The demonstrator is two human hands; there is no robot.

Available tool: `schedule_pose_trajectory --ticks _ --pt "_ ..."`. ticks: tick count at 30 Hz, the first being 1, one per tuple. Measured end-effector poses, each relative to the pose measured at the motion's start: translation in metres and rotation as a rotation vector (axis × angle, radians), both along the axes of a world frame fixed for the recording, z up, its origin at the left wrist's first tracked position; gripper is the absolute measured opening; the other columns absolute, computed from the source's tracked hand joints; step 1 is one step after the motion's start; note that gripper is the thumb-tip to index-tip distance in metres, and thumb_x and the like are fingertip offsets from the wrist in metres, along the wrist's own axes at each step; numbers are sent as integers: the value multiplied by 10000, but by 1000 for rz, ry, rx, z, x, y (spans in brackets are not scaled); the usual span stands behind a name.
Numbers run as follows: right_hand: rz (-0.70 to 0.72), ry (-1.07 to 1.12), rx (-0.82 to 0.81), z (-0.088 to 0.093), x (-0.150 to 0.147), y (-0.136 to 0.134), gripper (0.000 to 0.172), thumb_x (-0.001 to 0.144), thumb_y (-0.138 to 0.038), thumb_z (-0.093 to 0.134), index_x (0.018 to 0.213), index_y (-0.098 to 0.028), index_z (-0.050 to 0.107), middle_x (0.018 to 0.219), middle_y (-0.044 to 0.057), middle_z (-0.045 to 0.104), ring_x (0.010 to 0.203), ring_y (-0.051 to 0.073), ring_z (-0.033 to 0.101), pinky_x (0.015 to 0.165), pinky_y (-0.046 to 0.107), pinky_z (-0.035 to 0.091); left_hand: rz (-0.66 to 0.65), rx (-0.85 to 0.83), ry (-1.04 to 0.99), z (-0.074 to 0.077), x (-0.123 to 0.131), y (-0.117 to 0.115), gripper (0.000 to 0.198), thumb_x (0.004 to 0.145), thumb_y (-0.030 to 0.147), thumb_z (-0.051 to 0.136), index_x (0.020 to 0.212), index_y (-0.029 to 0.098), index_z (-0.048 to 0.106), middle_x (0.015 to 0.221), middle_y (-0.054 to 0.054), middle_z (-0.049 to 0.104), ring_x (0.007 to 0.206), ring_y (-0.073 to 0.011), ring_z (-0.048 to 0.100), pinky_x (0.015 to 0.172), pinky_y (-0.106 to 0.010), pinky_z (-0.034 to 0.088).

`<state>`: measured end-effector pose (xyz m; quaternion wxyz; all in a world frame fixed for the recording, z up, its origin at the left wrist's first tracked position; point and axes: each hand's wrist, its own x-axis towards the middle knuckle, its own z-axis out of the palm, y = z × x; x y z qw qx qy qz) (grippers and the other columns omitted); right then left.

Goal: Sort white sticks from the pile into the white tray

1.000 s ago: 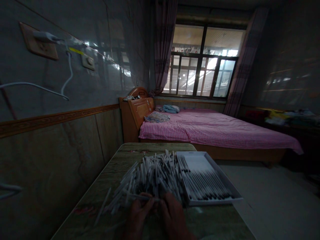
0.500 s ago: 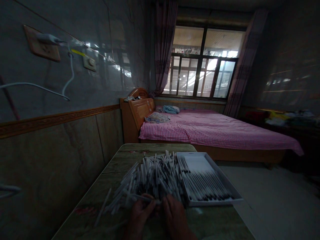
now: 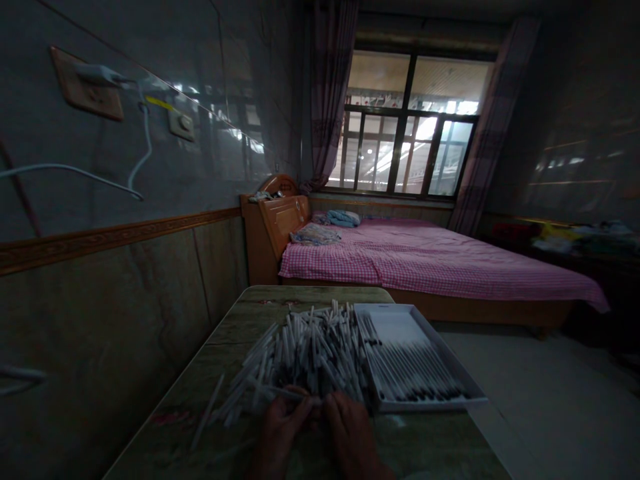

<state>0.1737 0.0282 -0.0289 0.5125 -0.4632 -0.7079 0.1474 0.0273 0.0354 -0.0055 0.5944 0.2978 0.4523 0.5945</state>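
Observation:
Both hands meet at the near side of a heap of slim white pen-like sticks [image 3: 317, 343] on the table. My left hand [image 3: 280, 427] is closed, its thumb and fingers pinching a white pen-like stick [image 3: 287, 393] that points out to the left. My right hand [image 3: 349, 427] is closed too, its fingertips close together at the stick's right end; dim light and blur hide exactly what they grip. Right of the heap lies a shallow white tray [image 3: 453, 353], where similar sticks with dark ends rest in a slanting row and a smaller group sits at the upper left.
The green wood-patterned table [image 3: 225, 333] carries everything, with one loose stick [image 3: 207, 412] at the left. A tiled wall [image 3: 125, 320] runs along the left side, with a charger [image 3: 100, 75] and cable. Beyond the table stands a bed [image 3: 425, 260] under a window.
The hands stay almost in the same place, fingertips still together around the stick. The camera view has shifted very slightly; heap and tray look the same.

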Motion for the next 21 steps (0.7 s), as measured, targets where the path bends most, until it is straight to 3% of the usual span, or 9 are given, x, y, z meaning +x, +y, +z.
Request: schedule_pose_trajectory --ticks 3,5,9,12,16,21 --pt "-9 66 -81 3 0 -2 296 1017 -446 472 823 -277 619 706 -7 637 619 187 592 583 295 419 18 6 7 2 0 -1 550 358 546 956 675 193 678 593 -12 753 557 -201 711 520 -293 562" --pt "-31 63 -52 2 0 -3 253 1011 -437 491 860 -279 619 739 -3 651 642 188 603 595 291 441 22 13 15 2 2 -1 561 346 556 953 671 195 675 589 -8 748 552 -199 704 516 -295 560" --pt "-30 -94 173 3 4 -2 424 1071 -411 322 854 -276 660 723 20 695 628 187 649 574 289 463 17 22 42 3 5 -1 563 308 559 949 619 197 651 526 9 707 507 -196 676 474 -292 536" --pt "-18 -212 197 13 6 -3 518 1097 -389 216 789 -262 612 653 -1 674 557 161 644 516 268 450 20 22 61 2 5 -2 554 323 557 942 626 196 651 534 9 709 517 -199 680 479 -288 535" --pt "-111 -177 100 19 3 -7 412 1077 -463 309 798 -262 536 656 -26 637 542 150 625 501 255 455 11 36 76 1 1 -3 516 419 558 920 692 192 680 616 -9 748 601 -210 718 539 -290 557" --pt "-81 -269 251 7 8 -4 386 1068 -305 312 851 -262 628 705 16 684 600 174 657 549 267 480 -44 49 88 2 2 -2 523 399 550 930 670 196 655 570 -2 725 554 -216 701 511 -308 549"
